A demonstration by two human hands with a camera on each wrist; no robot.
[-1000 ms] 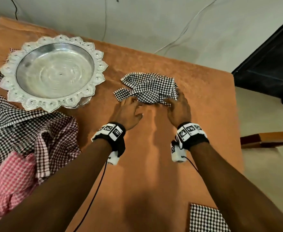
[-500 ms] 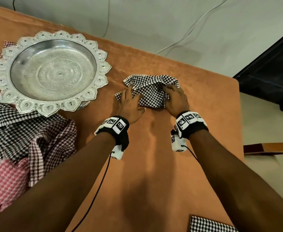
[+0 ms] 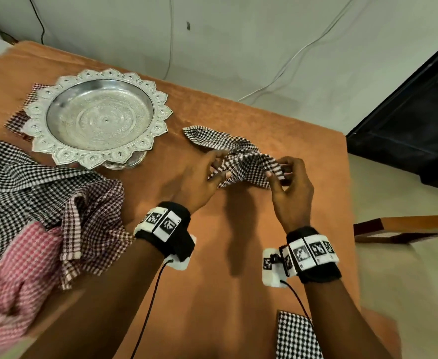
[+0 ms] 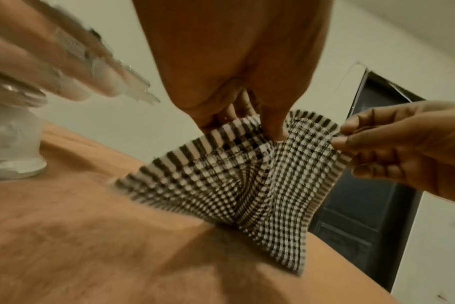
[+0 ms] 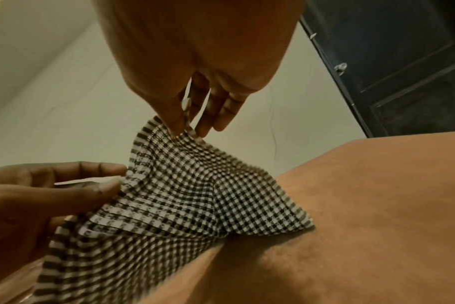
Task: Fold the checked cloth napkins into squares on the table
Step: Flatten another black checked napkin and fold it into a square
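A crumpled black-and-white checked napkin (image 3: pixel 241 159) is lifted at its near edge above the orange table (image 3: pixel 225 255), its far corner trailing on the cloth surface. My left hand (image 3: pixel 216 169) pinches the napkin's (image 4: pixel 221 185) left part between thumb and fingers. My right hand (image 3: pixel 281 172) pinches its striped right edge. In the right wrist view the napkin (image 5: pixel 174 197) hangs between the right hand (image 5: pixel 187 127) above and the left hand (image 5: pixel 109 181) at the lower left. The left wrist view shows my left hand (image 4: pixel 270 127) and right hand (image 4: pixel 343 135) on the same edge.
An ornate silver footed tray (image 3: pixel 98 120) stands at the back left. A heap of checked napkins (image 3: pixel 44 203), black, maroon and pink, lies at the left. A folded black-and-white napkin (image 3: pixel 298 335) sits at the near edge. The table's right edge drops to the floor; a dark door (image 3: pixel 414 120) stands beyond.
Both hands went from pressing on the crumpled napkin to pinching its edge and lifting it off the table toward me. The head view shifted, bringing the tray nearer the middle.
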